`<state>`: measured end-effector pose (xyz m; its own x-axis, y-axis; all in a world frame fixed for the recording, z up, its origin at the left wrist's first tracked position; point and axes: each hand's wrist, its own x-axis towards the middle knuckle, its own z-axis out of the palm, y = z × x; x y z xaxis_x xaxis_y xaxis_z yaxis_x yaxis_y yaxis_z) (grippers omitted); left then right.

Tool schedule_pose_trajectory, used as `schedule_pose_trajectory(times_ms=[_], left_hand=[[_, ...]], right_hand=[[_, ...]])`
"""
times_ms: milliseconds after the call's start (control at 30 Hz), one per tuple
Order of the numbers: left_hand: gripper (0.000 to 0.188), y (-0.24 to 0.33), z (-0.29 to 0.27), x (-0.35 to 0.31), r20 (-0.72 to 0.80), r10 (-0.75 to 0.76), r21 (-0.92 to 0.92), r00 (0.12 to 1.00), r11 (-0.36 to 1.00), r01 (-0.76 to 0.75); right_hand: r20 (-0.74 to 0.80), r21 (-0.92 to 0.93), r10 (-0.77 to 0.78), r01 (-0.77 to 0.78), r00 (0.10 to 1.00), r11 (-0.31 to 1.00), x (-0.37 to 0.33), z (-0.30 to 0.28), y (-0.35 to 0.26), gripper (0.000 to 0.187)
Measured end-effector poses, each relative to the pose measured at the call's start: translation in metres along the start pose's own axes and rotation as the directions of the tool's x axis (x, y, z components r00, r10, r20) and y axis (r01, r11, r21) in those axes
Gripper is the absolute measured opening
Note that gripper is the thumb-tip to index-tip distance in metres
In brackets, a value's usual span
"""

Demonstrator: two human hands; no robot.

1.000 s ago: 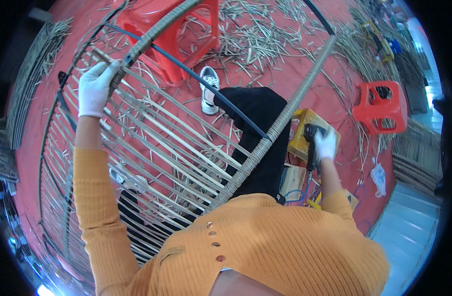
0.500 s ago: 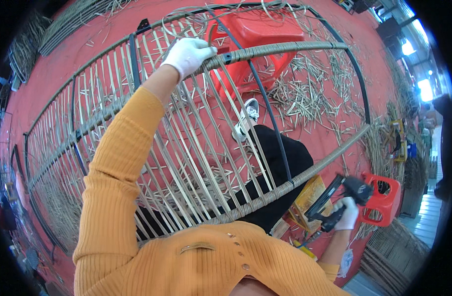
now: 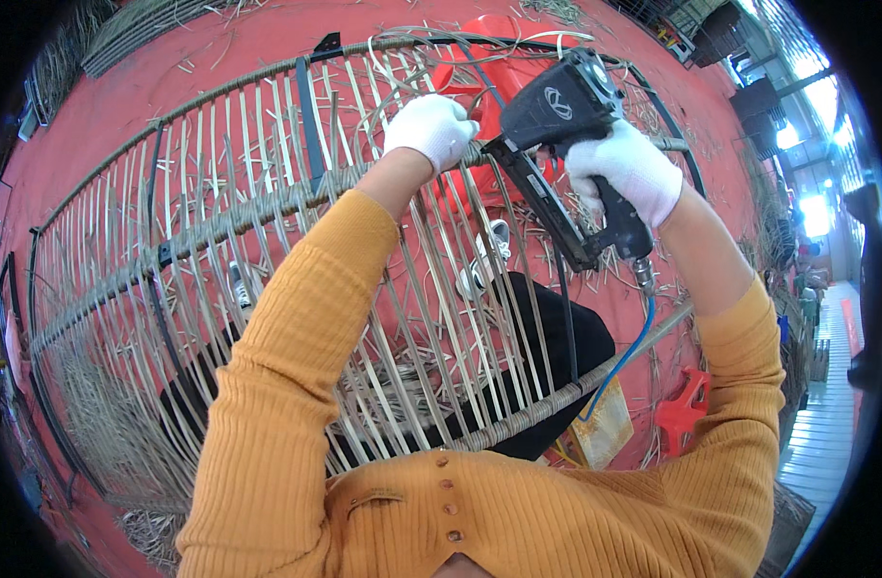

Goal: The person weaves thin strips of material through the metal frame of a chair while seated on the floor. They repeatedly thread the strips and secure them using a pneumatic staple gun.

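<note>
A black air-powered nail gun (image 3: pixel 561 111) with a blue hose is in my right hand (image 3: pixel 626 171), white-gloved and closed round its handle. The gun's nose meets or nearly meets the cane-wrapped middle bar (image 3: pixel 258 214) of a large frame. Just left of the nose, my left hand (image 3: pixel 429 132), also gloved, is closed at that bar; its fingers appear to pinch a cane strip, mostly hidden. Many pale cane strips (image 3: pixel 402 318) run across the frame between its bars, with gaps between them. A wrapped near bar (image 3: pixel 518 421) lies close to my body.
A red plastic stool (image 3: pixel 508 72) stands beyond the frame, partly behind the gun. Another red stool (image 3: pixel 685 412) is at lower right, beside a yellowish box (image 3: pixel 600 424). Cane offcuts litter the red floor (image 3: pixel 268 39). The blue hose (image 3: pixel 626 356) hangs over the near bar.
My right hand has brought the nail gun up from the lower right to the middle bar beside my left hand. In the picture, my left hand sits farther right and slightly lower.
</note>
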<state>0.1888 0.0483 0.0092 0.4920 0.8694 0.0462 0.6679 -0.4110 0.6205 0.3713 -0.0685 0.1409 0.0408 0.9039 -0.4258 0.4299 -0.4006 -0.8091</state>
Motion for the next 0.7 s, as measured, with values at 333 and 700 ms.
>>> schedule_pose_trajectory(times_ms=[333,700], left_hand=[[0.031,-0.011,0.013,0.008,-0.075,0.033,-0.078,0.997,0.996,-0.039],[0.032,-0.005,0.006,-0.004,-0.286,-0.062,-0.167,0.956,0.986,0.014]], right_hand=[[0.07,-0.222,0.015,0.001,0.997,0.975,0.012,0.003,-0.027,0.011],[-0.62,0.428,0.24,0.066,0.747,0.901,-0.275,-0.052,0.152,0.011]])
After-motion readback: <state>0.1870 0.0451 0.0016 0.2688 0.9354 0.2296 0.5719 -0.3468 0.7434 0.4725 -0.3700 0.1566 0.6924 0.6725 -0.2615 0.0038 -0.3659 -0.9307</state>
